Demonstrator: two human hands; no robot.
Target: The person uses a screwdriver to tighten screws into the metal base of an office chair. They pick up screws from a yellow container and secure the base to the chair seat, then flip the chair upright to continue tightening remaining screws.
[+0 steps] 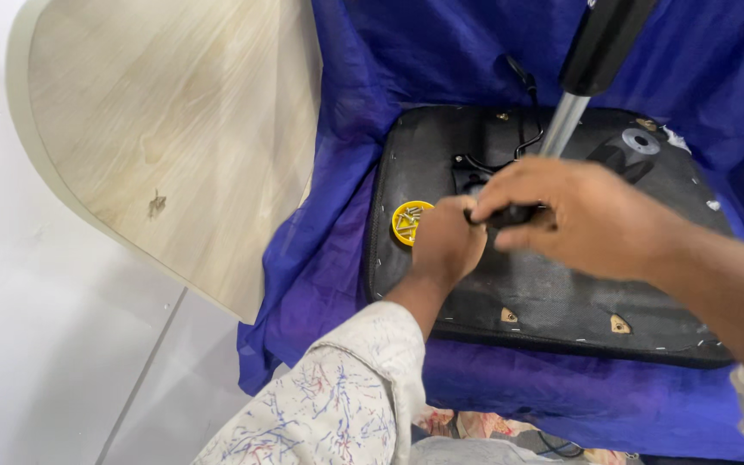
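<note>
Starting at the left, we see a pale wooden panel (174, 146) with a rounded edge leaning over the white floor (36, 362), and beside it the blue cloth (337, 284) that is spread under the work. On that cloth lies the black seat base (561, 301), underside up, its fabric stapled round the rim. A small yellow cap (408, 222) holding screws sits on the base's left part, just beside our left hand (446, 245). That hand is curled into a loose fist and presses against the black metal fitting (510, 215) at the middle of the base; whether it pinches a screw we cannot tell. Our right hand (574, 215) wraps over the same fitting from the right, fingers closed on it. Behind the hands a silver column (563, 125) with a black sleeve rises out of the fitting (it leans up and out of view). We judge the base stiff and fairly heavy, its covering soft but grippy; the firm rim or the metal fitting look like the best holds, while the cap of screws would tip easily.
</note>
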